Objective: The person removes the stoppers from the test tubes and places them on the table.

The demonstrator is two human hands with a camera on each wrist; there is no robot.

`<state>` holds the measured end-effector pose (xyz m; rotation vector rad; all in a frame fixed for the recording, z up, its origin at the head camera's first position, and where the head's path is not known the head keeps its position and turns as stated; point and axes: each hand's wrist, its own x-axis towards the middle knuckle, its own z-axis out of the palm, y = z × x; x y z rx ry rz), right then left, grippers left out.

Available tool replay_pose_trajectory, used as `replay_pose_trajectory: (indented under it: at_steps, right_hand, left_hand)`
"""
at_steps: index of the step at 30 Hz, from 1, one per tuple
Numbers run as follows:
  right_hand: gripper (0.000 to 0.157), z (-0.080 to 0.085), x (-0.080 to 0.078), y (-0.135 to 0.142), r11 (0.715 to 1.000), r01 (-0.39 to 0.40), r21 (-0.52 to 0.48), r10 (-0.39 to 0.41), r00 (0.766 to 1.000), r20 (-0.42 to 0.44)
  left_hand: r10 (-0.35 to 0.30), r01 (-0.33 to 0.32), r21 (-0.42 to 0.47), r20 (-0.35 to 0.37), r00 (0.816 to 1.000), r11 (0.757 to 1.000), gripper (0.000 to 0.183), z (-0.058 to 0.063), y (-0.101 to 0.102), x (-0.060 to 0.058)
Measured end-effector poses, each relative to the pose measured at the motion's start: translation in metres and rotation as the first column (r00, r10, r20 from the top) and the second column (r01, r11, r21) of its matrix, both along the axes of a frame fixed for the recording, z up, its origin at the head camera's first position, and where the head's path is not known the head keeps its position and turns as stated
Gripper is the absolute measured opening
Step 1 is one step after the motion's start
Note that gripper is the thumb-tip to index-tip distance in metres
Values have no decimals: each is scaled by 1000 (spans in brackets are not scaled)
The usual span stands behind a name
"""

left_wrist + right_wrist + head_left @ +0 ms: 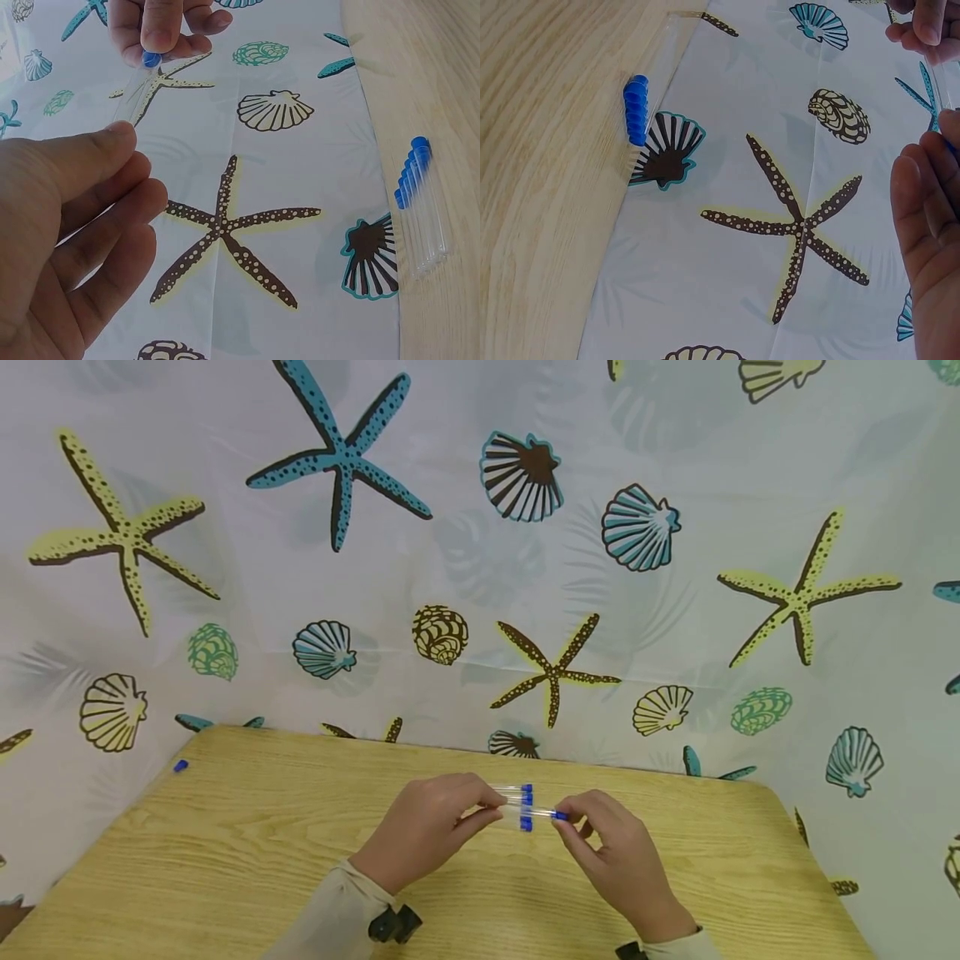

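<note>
A clear tube [132, 96] with a blue cap [151, 59] is held above the table between both hands. My left hand [438, 822] pinches its clear end between thumb and fingers. On the capped end, my right hand [615, 856] grips the blue cap with thumb and fingertips. Behind the hands, several more blue-capped clear tubes [430, 217] lie side by side in a row on the table, their caps lined up. The left hand partly hides that row in the head view. Whether the held tube contains anything cannot be told.
A small blue piece [181, 766], perhaps a cap, lies at the far left corner of the wooden table [247, 827]. A white cloth [465, 568] printed with starfish and shells hangs behind the table's back edge and around its sides.
</note>
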<state>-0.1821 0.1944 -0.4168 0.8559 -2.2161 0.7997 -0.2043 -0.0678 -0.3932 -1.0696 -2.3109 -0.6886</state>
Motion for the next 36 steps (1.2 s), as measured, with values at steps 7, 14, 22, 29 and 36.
replay_pose_trajectory:
  at_steps: [7, 14, 22, 29, 36]
  right_hand:
    - [25, -1, 0, 0, 1000, 13, -5, -13, 1000, -22]
    - [25, -3, -1, 1, 1000, 16, -2, -16, 1000, -9]
    - [23, -3, -1, 4, 999, 30, -23, -30, 1000, -1]
    - [24, -5, -5, 7, 999, 48, -23, -48, 999, -19]
    - [24, -7, -8, 9, 993, 113, -23, -114, 993, -9]
  left_hand:
    - [-5, 5, 5, 8, 1000, 1000, 11, -1, 1, -1]
    - [0, 0, 9, 5, 1000, 1000, 12, -3, 1, -2]
    - [44, -45, 32, 28, 999, 998, 8, -5, -2, -3]
    - [64, -66, 32, 43, 997, 997, 9, -4, -4, -5]
    - [96, -99, 25, 101, 990, 995, 7, -6, -5, -7]
